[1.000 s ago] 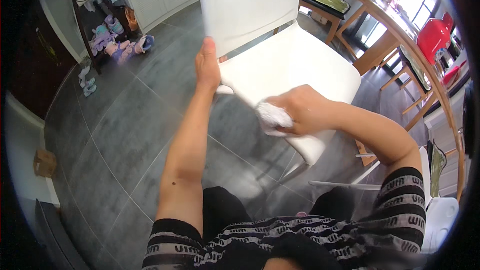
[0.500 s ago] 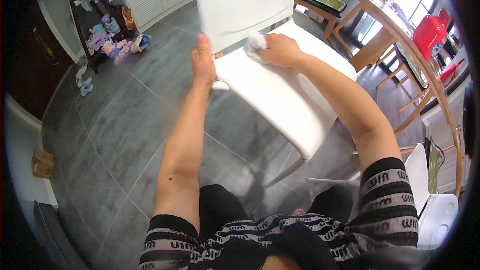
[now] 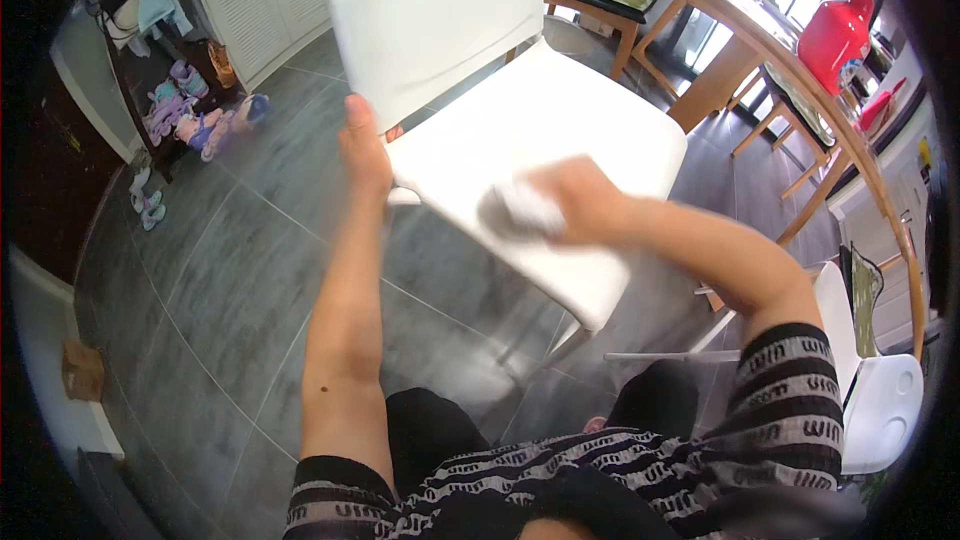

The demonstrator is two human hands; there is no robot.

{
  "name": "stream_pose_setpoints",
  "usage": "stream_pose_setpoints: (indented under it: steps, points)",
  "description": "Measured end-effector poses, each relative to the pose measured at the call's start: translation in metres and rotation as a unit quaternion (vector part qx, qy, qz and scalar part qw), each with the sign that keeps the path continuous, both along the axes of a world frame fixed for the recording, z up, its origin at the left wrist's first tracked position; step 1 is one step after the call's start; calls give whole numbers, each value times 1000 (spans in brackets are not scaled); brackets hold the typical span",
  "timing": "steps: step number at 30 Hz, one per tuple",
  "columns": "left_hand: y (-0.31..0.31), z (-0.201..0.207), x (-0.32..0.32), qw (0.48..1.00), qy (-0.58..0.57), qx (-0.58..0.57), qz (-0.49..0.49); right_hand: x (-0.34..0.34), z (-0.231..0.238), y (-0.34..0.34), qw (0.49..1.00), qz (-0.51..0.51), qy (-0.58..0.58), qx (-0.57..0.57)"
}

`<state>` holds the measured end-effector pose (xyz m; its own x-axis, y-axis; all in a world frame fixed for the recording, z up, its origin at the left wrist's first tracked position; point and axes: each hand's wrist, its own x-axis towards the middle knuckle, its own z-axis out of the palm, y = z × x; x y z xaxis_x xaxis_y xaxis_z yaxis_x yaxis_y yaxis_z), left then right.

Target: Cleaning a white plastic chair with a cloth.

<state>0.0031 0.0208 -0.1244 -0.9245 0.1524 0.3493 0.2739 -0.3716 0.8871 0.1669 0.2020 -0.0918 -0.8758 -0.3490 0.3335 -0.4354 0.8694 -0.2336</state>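
Note:
A white chair [image 3: 560, 105] with a smooth seat and backrest stands tilted toward me on the grey tiled floor. My left hand [image 3: 367, 152] grips its left side where seat and backrest meet, thumb up and fingertips showing past the edge. Over the front half of the seat, my right hand [image 3: 585, 202] is closed on a crumpled white cloth [image 3: 522, 210], which lies against the seat surface. Motion smears both the cloth and that hand.
At right stands a wooden table [image 3: 755, 38], with a red vessel-shaped object [image 3: 836, 40] near its edge. A second white chair [image 3: 878, 410] is low on the right. Shoes [image 3: 200, 125] sit by the cabinet [image 3: 262, 15]; a cardboard box [image 3: 83, 370] is far left.
My right hand has slid the cloth from near the backrest toward the seat's front. My left hand keeps its grip on the chair's side. The whole view has shifted slightly.

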Motion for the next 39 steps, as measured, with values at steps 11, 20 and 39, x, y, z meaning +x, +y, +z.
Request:
stream_pose_setpoints:
  steps: [11,20,39]
  points:
    - [-7,-2,-1,998,5,-49,31,-51,10,-13,984,-171,-54,13]
    - [12,0,0,999,40,-36,-2,-65,33,30,955,-277,-93,49]
    - [6,-1,2,993,12,-59,99,-53,37,0,944,-270,-96,162]
